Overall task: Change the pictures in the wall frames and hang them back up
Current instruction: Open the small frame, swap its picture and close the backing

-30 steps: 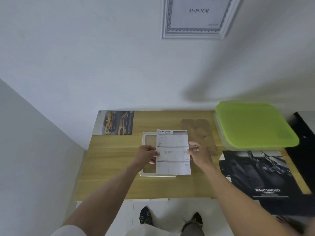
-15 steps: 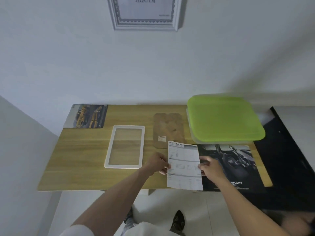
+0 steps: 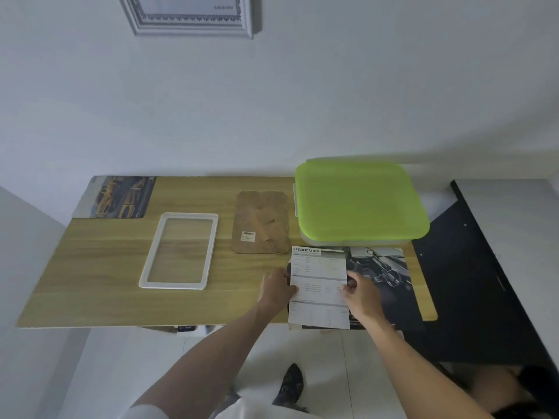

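I see both hands on the specification sheet (image 3: 319, 285) at the near right of the wooden table (image 3: 99, 285). My left hand (image 3: 276, 290) pinches its left edge, thumb on top, and my right hand (image 3: 361, 294) pinches its right edge with curled fingers. The sheet lies over the dark car-interior poster (image 3: 384, 273), and its near edge reaches the table's front edge.

The white frame (image 3: 178, 251) lies flat left of centre, glass showing the wood beneath, well apart from my left hand; bare tabletop runs between them and along the front edge. The brown backing board (image 3: 261, 222) lies between the frame and the green-lidded box (image 3: 360, 201), its near corner just beside the sheet's top left corner. The box stands at the back right, its front wall close against the top edge of the sheet and poster, so there is little room behind the sheet. A yellow-car print (image 3: 116, 197) lies in the far left corner. A dark panel (image 3: 472, 276) borders the table on the right. Another frame (image 3: 189, 21) hangs on the wall above.
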The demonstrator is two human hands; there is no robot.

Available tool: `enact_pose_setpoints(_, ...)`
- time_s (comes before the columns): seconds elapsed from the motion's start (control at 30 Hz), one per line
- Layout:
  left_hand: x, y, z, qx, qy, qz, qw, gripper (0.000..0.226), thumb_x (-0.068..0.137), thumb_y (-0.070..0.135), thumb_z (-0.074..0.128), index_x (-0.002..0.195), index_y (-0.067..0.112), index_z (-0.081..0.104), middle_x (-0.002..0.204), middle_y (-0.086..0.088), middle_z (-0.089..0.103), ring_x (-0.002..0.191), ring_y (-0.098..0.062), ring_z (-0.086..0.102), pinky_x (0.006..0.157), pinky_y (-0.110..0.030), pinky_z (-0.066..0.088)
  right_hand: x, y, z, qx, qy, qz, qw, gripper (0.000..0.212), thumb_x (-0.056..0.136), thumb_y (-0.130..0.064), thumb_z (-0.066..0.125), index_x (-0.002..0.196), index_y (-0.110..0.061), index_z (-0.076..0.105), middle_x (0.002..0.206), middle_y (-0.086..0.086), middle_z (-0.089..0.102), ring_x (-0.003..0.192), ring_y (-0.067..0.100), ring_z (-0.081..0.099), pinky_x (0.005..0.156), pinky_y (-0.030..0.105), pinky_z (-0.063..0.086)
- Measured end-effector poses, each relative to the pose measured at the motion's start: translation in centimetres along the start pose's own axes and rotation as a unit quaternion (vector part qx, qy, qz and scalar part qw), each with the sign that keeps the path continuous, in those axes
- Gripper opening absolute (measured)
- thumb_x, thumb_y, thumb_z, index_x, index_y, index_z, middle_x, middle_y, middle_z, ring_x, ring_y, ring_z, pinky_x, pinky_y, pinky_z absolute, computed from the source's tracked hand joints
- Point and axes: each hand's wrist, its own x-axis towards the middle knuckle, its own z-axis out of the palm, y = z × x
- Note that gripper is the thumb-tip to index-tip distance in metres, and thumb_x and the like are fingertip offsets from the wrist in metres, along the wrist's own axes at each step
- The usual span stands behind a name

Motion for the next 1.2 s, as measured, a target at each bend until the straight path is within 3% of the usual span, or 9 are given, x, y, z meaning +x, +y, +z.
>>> enact_pose_setpoints(0.1,-0.6,0.0,0.3,0.098,0.007,0.054,0.994,0.039,0.084,0.018,0.066,0.122,0.014,0.058,0.115,-0.003,0.057,0.098,-0.026,0.060,0.075,-0.032,0.048,-0.3,0.0,0.6,-0.103,0.003,-0.032,0.994,0.049,0.094,-0.031,0.060,0.140,-0.022,0.048,0.120,0.009,0.053,0.105,0.024,0.059,0.084,0.037,0.052)
enact_pose_setpoints(0.2,-1.1,-0.3,0.6,0.172,-0.032,0.096,0.980,0.048,0.089,0.021,0.064,0.135,0.015,0.051,0.119,-0.004,0.048,0.103,-0.027,0.056,0.079,-0.034,0.050,-0.7,-0.2,0.7,-0.177,0.004,-0.077,0.981,0.051,0.096,-0.037,0.059,0.143,-0.025,0.045,0.125,0.007,0.048,0.116,0.023,0.050,0.088,0.035,0.050)
enact_pose_setpoints(0.5,-1.2,-0.4,0.7,0.195,-0.036,0.105,0.974,0.043,0.088,0.019,0.065,0.129,0.008,0.058,0.122,-0.006,0.047,0.109,-0.029,0.055,0.088,-0.039,0.051,-0.1,-0.2,0.6,-0.187,-0.020,-0.084,0.979,0.050,0.096,-0.038,0.058,0.142,-0.024,0.047,0.130,0.008,0.043,0.121,0.024,0.047,0.086,0.035,0.053)
enact_pose_setpoints(0.63,-1.2,-0.5,0.0,0.175,-0.030,0.121,0.977,0.047,0.090,0.024,0.063,0.135,0.014,0.055,0.120,-0.004,0.049,0.104,-0.026,0.056,0.087,-0.039,0.052,-0.4,-0.9,0.5,-0.176,0.033,-0.119,0.977,0.051,0.091,-0.036,0.064,0.137,-0.017,0.051,0.124,0.010,0.048,0.113,0.026,0.052,0.078,0.034,0.053)
enact_pose_setpoints(0.73,-1.1,-0.9,-1.8,0.186,0.006,0.137,0.973,0.044,0.092,0.030,0.060,0.132,0.014,0.054,0.120,-0.003,0.051,0.102,-0.025,0.058,0.081,-0.037,0.052,-0.3,-2.5,1.2,-0.171,0.063,-0.189,0.965,0.045,0.086,-0.032,0.071,0.125,-0.013,0.062,0.113,0.010,0.058,0.104,0.027,0.058,0.084,0.047,0.054)
enact_pose_setpoints(0.8,-0.7,-1.6,-3.7,0.196,0.038,0.141,0.970,0.047,0.092,0.035,0.059,0.133,0.013,0.051,0.127,-0.003,0.051,0.107,-0.025,0.057,0.081,-0.038,0.051,0.0,-4.5,2.0,-0.163,0.068,-0.228,0.957,0.042,0.085,-0.030,0.072,0.123,-0.014,0.064,0.116,0.007,0.063,0.108,0.027,0.061,0.093,0.050,0.051)
enact_pose_setpoints(0.9,0.2,-3.0,-7.4,0.178,0.087,0.127,0.972,0.052,0.090,0.040,0.062,0.134,0.013,0.050,0.131,-0.002,0.049,0.111,-0.026,0.057,0.085,-0.042,0.051,0.3,-8.6,3.5,-0.122,0.044,-0.257,0.958,0.042,0.090,-0.031,0.066,0.128,-0.016,0.060,0.125,0.003,0.060,0.114,0.024,0.059,0.089,0.037,0.051)
enact_pose_setpoints(1.03,1.6,-5.2,-13.7,0.163,0.141,0.123,0.969,0.052,0.089,0.038,0.064,0.131,0.009,0.052,0.127,-0.006,0.052,0.115,-0.026,0.054,0.088,-0.040,0.049,1.6,-14.5,6.0,-0.111,0.023,-0.294,0.949,0.044,0.090,-0.036,0.065,0.129,-0.016,0.058,0.125,0.004,0.060,0.110,0.025,0.060,0.084,0.036,0.054)
enact_pose_setpoints(1.2,3.3,-8.6,-22.2,0.185,0.176,0.092,0.962,0.054,0.091,0.040,0.060,0.134,0.009,0.051,0.131,-0.005,0.051,0.118,-0.025,0.052,0.086,-0.039,0.049,2.7,-22.2,9.5,-0.113,0.009,-0.301,0.947,0.047,0.091,-0.039,0.063,0.132,-0.018,0.055,0.128,0.004,0.058,0.116,0.023,0.057,0.089,0.036,0.053)
